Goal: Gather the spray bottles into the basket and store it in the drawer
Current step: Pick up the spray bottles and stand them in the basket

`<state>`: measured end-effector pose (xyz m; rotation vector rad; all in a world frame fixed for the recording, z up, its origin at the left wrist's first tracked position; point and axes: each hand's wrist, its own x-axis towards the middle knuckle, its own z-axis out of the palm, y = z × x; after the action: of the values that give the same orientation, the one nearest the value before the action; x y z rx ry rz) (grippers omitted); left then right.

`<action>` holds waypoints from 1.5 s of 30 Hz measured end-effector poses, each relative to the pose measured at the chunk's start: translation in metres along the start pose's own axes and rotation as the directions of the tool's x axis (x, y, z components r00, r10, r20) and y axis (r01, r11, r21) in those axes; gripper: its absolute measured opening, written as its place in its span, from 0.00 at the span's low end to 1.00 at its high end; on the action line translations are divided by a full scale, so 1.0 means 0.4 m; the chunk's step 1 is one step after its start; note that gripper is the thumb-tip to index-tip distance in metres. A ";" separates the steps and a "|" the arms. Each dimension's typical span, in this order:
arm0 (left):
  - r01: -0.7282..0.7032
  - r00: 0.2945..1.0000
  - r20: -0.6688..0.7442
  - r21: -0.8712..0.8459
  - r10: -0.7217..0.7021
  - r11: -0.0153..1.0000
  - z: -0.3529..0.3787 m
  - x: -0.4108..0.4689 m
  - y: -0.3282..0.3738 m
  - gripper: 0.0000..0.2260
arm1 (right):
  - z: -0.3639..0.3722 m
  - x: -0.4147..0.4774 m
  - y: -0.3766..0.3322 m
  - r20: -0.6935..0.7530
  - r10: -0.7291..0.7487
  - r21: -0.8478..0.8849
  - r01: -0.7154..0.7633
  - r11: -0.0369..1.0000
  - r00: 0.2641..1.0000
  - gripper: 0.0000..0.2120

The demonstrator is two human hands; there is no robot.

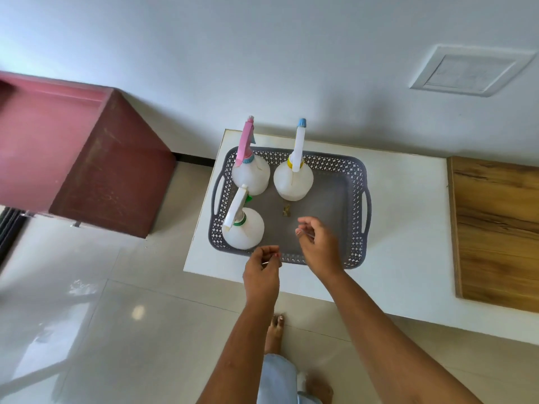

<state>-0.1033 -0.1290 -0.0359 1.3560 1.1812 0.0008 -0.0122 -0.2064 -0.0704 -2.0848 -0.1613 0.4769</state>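
A grey perforated basket (354,182) sits on a white tabletop (405,237). Three white spray bottles stand upright inside it: one with a pink trigger (251,173) at the back left, one with a white trigger and blue nozzle (293,182) at the back middle, one with a green collar (243,230) at the front left. My left hand (262,274) hovers at the basket's near rim, fingers loosely curled, holding nothing. My right hand (318,247) hangs over the basket's front middle, fingers apart and empty.
A small label scrap (286,210) lies on the basket floor. A dark red cabinet (96,167) stands to the left on the glossy tiled floor. A wooden board (495,228) covers the table's right end. The white wall is just behind.
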 end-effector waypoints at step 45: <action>-0.161 0.198 -0.097 -0.985 -0.975 0.065 -0.840 -1.775 -2.093 0.05 | 0.729 -2.497 0.612 0.811 0.526 0.212 0.966 0.146 -0.258 0.16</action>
<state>-1.1610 -0.5677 -0.1214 -0.5994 2.0494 0.8792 -1.0598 -0.4058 -0.1427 -1.3400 -3.0313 1.7064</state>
